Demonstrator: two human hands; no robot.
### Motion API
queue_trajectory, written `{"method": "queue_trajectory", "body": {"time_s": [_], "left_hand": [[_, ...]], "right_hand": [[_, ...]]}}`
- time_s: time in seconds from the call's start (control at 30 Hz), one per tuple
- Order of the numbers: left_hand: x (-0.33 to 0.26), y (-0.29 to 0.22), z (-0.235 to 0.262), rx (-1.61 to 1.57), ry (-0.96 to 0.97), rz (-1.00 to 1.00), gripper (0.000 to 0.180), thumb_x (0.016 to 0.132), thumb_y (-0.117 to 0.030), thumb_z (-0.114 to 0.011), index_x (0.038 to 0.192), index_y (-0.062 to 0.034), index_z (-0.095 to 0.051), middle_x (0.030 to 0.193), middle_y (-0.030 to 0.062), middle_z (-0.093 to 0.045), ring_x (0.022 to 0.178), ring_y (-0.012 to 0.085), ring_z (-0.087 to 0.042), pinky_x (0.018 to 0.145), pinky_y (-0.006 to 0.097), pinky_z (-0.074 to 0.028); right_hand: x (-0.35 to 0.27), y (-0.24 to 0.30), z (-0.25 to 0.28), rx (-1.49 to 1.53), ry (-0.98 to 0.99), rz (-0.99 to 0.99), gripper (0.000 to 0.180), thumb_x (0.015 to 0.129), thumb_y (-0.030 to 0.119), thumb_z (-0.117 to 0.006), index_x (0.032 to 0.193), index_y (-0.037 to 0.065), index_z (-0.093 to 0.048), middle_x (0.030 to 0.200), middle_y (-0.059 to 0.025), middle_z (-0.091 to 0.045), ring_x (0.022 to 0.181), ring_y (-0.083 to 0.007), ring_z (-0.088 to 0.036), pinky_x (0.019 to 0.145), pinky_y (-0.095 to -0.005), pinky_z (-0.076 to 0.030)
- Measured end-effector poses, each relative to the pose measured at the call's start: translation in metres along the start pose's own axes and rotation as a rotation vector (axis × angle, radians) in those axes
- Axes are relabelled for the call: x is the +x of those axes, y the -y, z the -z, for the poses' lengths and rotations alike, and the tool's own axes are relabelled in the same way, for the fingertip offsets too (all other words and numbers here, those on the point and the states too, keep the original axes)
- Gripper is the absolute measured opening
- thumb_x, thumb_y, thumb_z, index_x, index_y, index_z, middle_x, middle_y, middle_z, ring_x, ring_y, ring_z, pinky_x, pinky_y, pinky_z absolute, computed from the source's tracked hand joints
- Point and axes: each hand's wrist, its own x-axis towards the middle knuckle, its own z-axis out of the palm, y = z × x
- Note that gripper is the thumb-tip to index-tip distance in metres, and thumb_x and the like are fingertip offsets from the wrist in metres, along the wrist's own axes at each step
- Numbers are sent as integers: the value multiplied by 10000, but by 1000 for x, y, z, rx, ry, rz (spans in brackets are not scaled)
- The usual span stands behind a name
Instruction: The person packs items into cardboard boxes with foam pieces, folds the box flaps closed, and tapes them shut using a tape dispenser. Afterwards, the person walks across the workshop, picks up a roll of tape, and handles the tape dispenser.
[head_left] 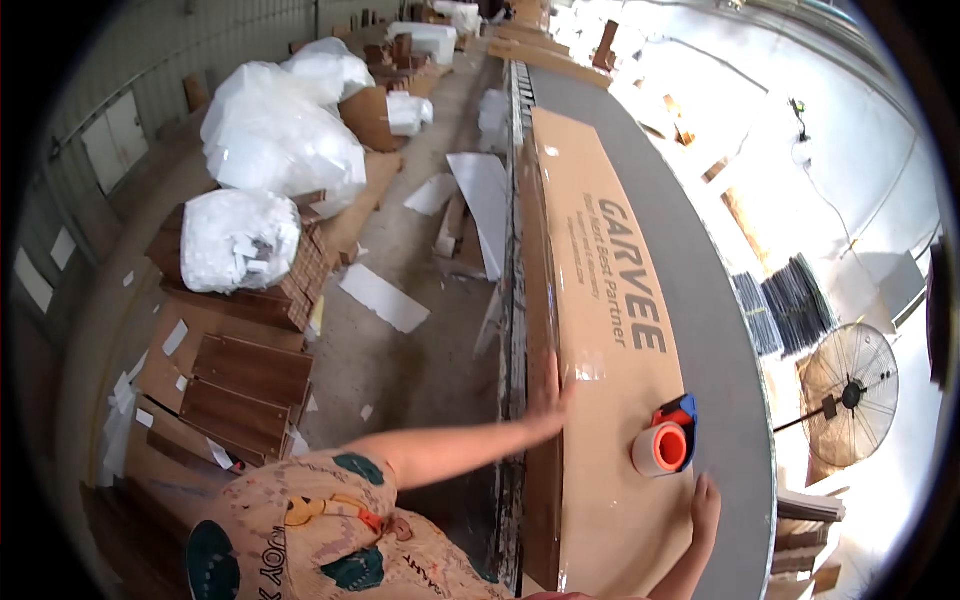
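Long flat brown cardboard box (pixel 610 330), centre frame: matt paper board, glossy clear tape strip along left edge catching light. Orange-and-blue plastic tape dispenser (pixel 665 442), lower right: smooth, slight sheen. Grey conveyor belt (pixel 690 250) right of box: matt, rubbery look. Dark brown wood-grain panels (pixel 245 385), lower left: smooth laminate. White crinkled plastic-film bags (pixel 275 135), upper left: shiny. Concrete floor (pixel 400 360): rough, dusty. Round metal-wire fan (pixel 848 395), right edge.

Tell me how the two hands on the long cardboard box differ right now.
The left hand lies flat against the long cardboard box's left edge, its arm stretched out; the right hand rests on the box's near top, just below the tape dispenser. Both are bare, holding nothing.
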Motion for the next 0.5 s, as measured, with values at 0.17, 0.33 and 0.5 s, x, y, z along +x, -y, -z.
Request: {"method": "queue_trajectory", "body": {"time_s": [0.17, 0.33, 0.5], "left_hand": [[-67, -23, 8, 75, 64, -138, 862, 942, -443, -440, 1470, -41, 110, 1539, 226, 60, 1435, 335, 34, 1160, 388, -60], [-93, -23, 9, -20, 216, 39, 1041, 865, -432, -572, 1432, 18, 175, 1516, 269, 109, 1419, 397, 19, 1156, 396, -101], [-97, 0, 63, -28, 184, -61, 1109, 841, -425, -616, 1409, 48, 211, 1514, 253, 163, 1417, 344, 140, 1154, 378, 6]], "right_hand": [[-71, -42, -25, -208, -253, -245, 588, 950, 517, -302, 1057, 59, -654, 978, -200, -667, 951, -412, -609, 806, -479, -473], [-88, 11, -30, -343, -266, -405, 581, 953, 504, -276, 1112, 79, -639, 1030, -192, -660, 980, -393, -607, 838, -481, -466], [-153, 73, -70, -490, -218, -434, 519, 961, 446, -260, 1114, 84, -599, 1066, -187, -644, 970, -407, -607, 859, -499, -468]]}}
